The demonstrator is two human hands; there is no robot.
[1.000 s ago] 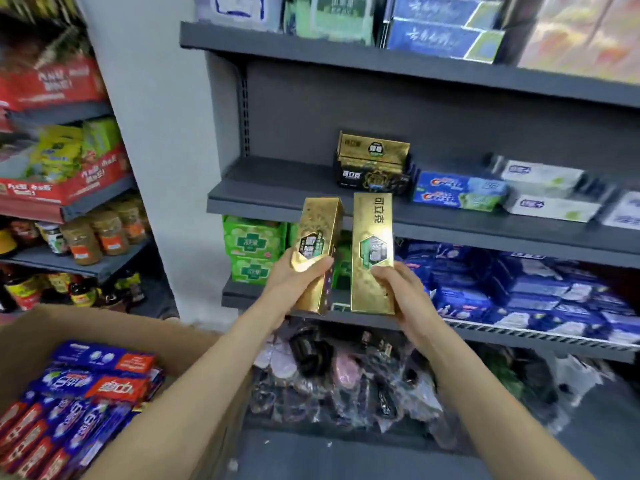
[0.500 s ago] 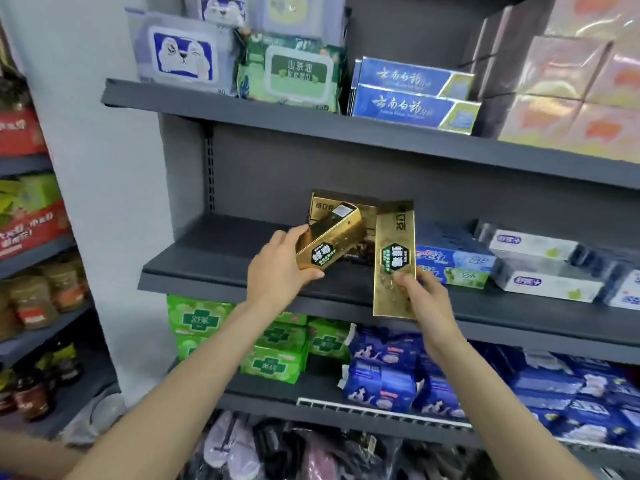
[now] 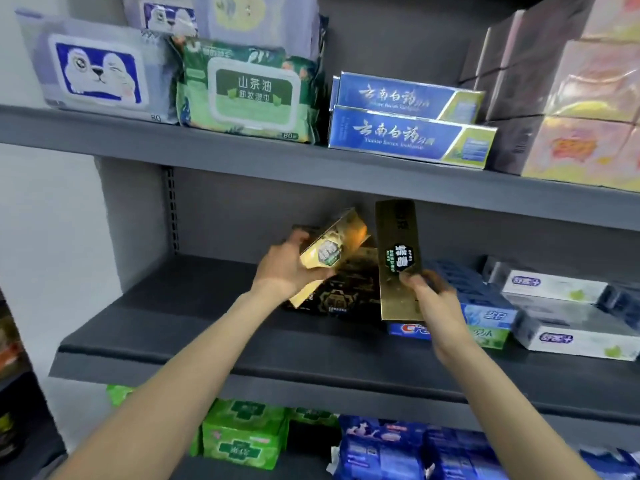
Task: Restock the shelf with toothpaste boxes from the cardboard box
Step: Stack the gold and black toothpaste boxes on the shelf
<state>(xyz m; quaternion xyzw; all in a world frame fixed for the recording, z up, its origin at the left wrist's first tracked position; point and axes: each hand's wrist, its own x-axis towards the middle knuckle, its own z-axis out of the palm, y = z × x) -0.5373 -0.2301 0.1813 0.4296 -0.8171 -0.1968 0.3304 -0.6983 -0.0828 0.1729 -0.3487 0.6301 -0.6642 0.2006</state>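
Observation:
My left hand (image 3: 285, 268) grips a gold toothpaste box (image 3: 332, 249), tilted with its far end up and to the right. In my right hand (image 3: 434, 299) a second gold toothpaste box (image 3: 398, 261) stands nearly upright, pinched near its lower half. Both boxes hang over the middle grey shelf (image 3: 214, 341), just in front of a black and gold toothpaste box (image 3: 341, 296) lying on it. The cardboard box is out of view.
Blue toothpaste boxes (image 3: 485, 317) and white ones (image 3: 568, 313) lie to the right on the same shelf; its left part is bare. The upper shelf (image 3: 242, 157) carries wipes packs (image 3: 242, 88) and blue boxes (image 3: 408, 133). Green packs (image 3: 242, 434) sit below.
Both hands rose from near the cardboard box to the middle shelf. The left box tipped from upright to slanted and moved in over the stacked boxes; the view swung upward.

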